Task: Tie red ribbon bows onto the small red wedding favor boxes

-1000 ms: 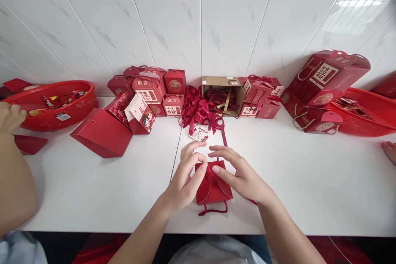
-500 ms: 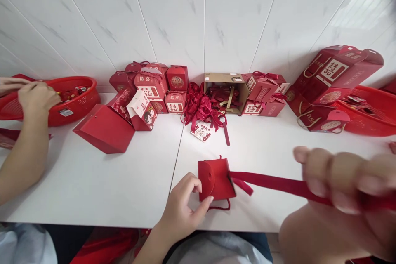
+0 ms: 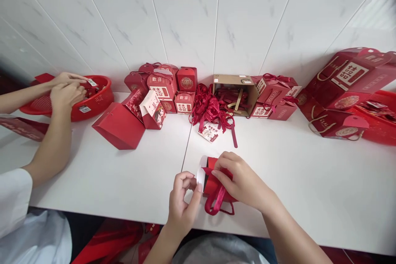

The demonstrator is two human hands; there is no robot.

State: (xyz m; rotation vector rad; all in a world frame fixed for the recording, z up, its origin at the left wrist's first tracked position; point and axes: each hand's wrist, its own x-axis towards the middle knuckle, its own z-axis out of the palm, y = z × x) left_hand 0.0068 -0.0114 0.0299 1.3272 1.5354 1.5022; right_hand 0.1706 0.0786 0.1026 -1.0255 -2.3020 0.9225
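Note:
A small red gift box lies on the white table in front of me, its rounded flap lifted so the white inner side shows. My left hand pinches the edge of that flap between thumb and fingers. Over the box, my right hand is closed on a dark red ribbon, holding its end near the flap's opening. The rest of the ribbon loops down toward the front of the box. A thin dark red cord handle sticks out below. Part of the box is hidden beneath my right hand.
Behind are a ribbon heap, a printed card, an open cardboard box of strips and stacked red boxes. Larger boxes stand right. A co-worker's hands are over a red basket at left.
My right hand has come from the far right, where it held the ribbon stretched out, to the box. The flap has been lifted by my left hand. The co-worker's hands have moved right.

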